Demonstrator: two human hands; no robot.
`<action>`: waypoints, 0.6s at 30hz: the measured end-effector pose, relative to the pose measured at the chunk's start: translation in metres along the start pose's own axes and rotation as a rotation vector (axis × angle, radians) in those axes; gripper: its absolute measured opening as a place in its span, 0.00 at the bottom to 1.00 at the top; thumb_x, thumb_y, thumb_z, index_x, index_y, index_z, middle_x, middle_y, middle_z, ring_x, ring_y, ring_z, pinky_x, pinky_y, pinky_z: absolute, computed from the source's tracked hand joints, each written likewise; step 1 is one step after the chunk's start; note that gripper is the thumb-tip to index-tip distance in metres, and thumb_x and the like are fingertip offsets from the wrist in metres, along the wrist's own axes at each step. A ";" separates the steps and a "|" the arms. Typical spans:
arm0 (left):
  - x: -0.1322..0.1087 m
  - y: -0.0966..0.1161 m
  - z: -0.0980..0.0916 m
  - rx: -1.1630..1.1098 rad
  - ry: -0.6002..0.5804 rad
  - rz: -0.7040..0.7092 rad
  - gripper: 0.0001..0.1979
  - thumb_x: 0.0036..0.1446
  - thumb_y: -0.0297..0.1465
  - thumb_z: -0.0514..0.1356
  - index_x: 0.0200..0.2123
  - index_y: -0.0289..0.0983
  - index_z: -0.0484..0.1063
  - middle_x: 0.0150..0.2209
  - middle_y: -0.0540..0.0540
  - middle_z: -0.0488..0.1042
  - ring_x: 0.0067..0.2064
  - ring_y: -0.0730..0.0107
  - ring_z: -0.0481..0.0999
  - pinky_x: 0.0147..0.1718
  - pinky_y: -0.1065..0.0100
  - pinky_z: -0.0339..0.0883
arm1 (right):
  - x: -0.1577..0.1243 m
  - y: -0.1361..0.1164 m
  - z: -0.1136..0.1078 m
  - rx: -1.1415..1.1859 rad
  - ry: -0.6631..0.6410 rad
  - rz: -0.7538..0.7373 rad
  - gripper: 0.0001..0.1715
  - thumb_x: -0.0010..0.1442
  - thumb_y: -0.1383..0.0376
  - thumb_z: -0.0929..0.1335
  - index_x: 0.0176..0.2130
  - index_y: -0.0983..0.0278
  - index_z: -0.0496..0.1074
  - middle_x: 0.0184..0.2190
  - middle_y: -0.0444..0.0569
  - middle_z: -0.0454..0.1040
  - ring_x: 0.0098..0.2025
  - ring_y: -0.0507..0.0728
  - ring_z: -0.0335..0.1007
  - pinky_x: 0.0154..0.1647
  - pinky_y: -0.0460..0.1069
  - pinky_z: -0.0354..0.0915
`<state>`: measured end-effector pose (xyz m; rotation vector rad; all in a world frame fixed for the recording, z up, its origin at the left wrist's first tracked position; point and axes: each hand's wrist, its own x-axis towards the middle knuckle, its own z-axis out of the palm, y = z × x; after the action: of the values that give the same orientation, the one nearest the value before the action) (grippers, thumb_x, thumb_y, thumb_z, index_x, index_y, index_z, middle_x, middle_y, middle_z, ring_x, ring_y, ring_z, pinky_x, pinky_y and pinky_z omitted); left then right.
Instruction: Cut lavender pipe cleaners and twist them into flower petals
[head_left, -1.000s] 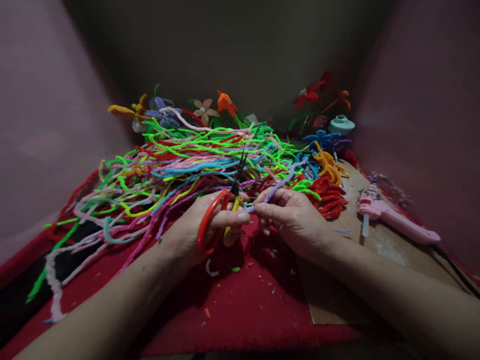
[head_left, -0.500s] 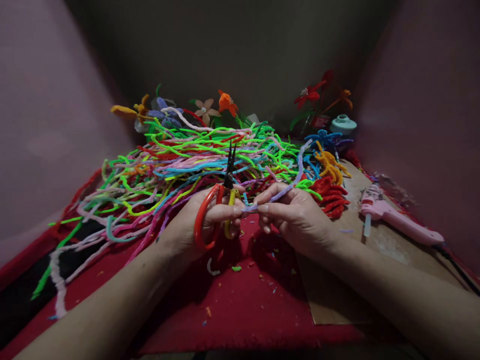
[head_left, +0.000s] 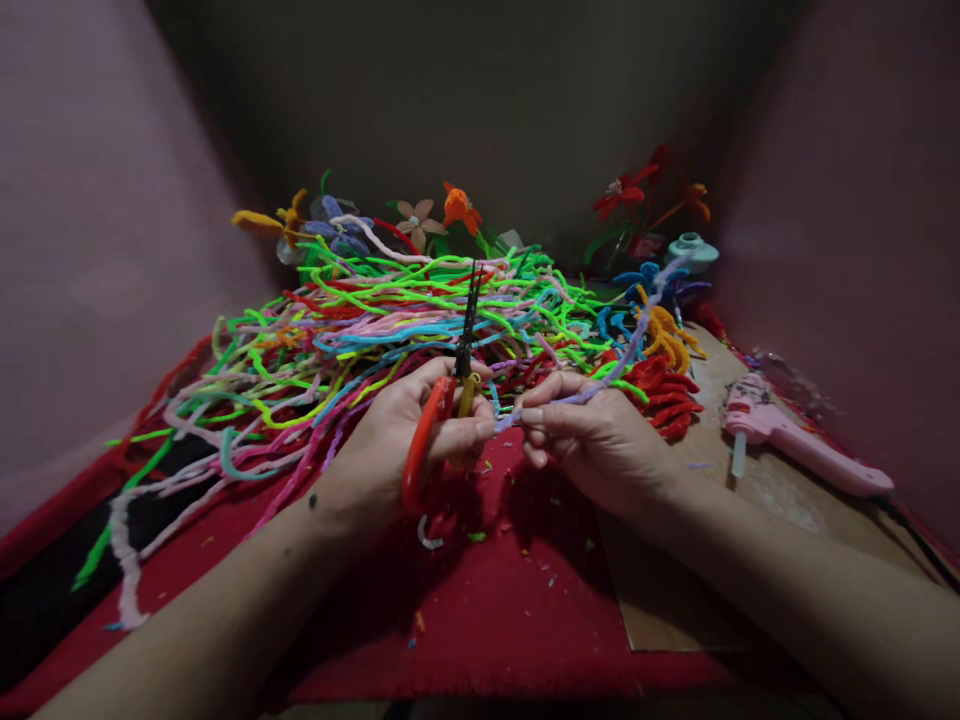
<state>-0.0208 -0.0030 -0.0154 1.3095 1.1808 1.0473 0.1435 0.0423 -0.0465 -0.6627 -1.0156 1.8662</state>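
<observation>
Over the red-covered table (head_left: pixel 525 640): the left hand (head_left: pixel 390 430) and the right hand (head_left: pixel 592 430) are held just beside each other, in front of the heaped strips.
Left grip: scissors (head_left: pixel 463 360) are grasped, the red handle loop lying over the hand; the dark blades are pointed up and away, nearly together.
Right grip: a lilac fuzzy strip (head_left: pixel 640 332) is pinched between thumb and fingers.
Lilac strip position: a short span is seen between the fingertips of the two hands; the longer part is curved up and outward past the right hand. Whether the near end is also pinched by the left thumb cannot be told.
Strip pile (head_left: pixel 420 310): green, pink, blue, yellow and red lengths are tangled together behind the hands.
Back row: an orange flower (head_left: pixel 460 207), a beige flower (head_left: pixel 418 224) and a red flower (head_left: pixel 624 190) are seen beyond the pile.
Right side: a pink glue gun (head_left: pixel 795 440) is laid on cardboard (head_left: pixel 660 600); a red fuzzy bundle (head_left: pixel 667 395) is placed near the right hand.
Scraps: a white curled scrap (head_left: pixel 428 535) and a green scrap (head_left: pixel 477 537) are noted on the cloth.
</observation>
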 end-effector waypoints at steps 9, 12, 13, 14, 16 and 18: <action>-0.004 0.003 -0.002 0.071 0.046 0.042 0.16 0.50 0.29 0.64 0.42 0.40 0.64 0.25 0.56 0.68 0.22 0.80 0.65 0.21 0.78 0.60 | 0.002 0.001 -0.002 0.079 -0.084 0.121 0.08 0.44 0.71 0.73 0.28 0.67 0.71 0.18 0.41 0.69 0.18 0.47 0.63 0.17 0.42 0.63; -0.002 0.003 -0.009 0.106 0.073 0.070 0.17 0.49 0.29 0.64 0.42 0.39 0.65 0.25 0.56 0.69 0.22 0.80 0.67 0.21 0.78 0.61 | -0.006 -0.002 -0.001 -0.075 -0.290 0.269 0.14 0.54 0.58 0.69 0.31 0.68 0.72 0.22 0.47 0.73 0.17 0.49 0.64 0.15 0.45 0.62; -0.001 0.003 -0.011 0.113 0.072 0.070 0.17 0.49 0.29 0.64 0.42 0.39 0.65 0.25 0.56 0.69 0.22 0.80 0.67 0.20 0.78 0.61 | -0.009 -0.004 0.000 -0.174 -0.350 0.271 0.17 0.56 0.55 0.67 0.31 0.68 0.72 0.22 0.48 0.73 0.16 0.49 0.63 0.14 0.45 0.61; -0.001 0.004 -0.012 0.117 0.071 0.066 0.17 0.49 0.29 0.64 0.42 0.39 0.64 0.25 0.56 0.70 0.22 0.80 0.67 0.20 0.78 0.61 | -0.013 -0.007 0.001 -0.298 -0.381 0.210 0.17 0.58 0.56 0.66 0.31 0.68 0.72 0.22 0.48 0.73 0.16 0.49 0.63 0.14 0.45 0.61; 0.000 0.006 -0.013 0.124 0.080 0.059 0.17 0.47 0.29 0.65 0.40 0.38 0.65 0.25 0.55 0.70 0.23 0.79 0.68 0.21 0.78 0.62 | -0.019 -0.013 0.004 -0.614 -0.292 -0.193 0.10 0.59 0.62 0.66 0.31 0.67 0.72 0.23 0.47 0.73 0.20 0.50 0.66 0.21 0.45 0.63; 0.001 0.008 -0.012 0.122 0.099 0.056 0.17 0.43 0.27 0.66 0.38 0.38 0.65 0.25 0.55 0.71 0.24 0.78 0.68 0.22 0.77 0.63 | -0.020 -0.017 0.005 -0.921 -0.159 -0.714 0.06 0.58 0.69 0.66 0.35 0.67 0.74 0.31 0.51 0.75 0.33 0.54 0.70 0.36 0.50 0.66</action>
<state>-0.0323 -0.0001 -0.0067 1.4056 1.3062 1.1062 0.1566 0.0275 -0.0282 -0.5381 -1.9330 0.7805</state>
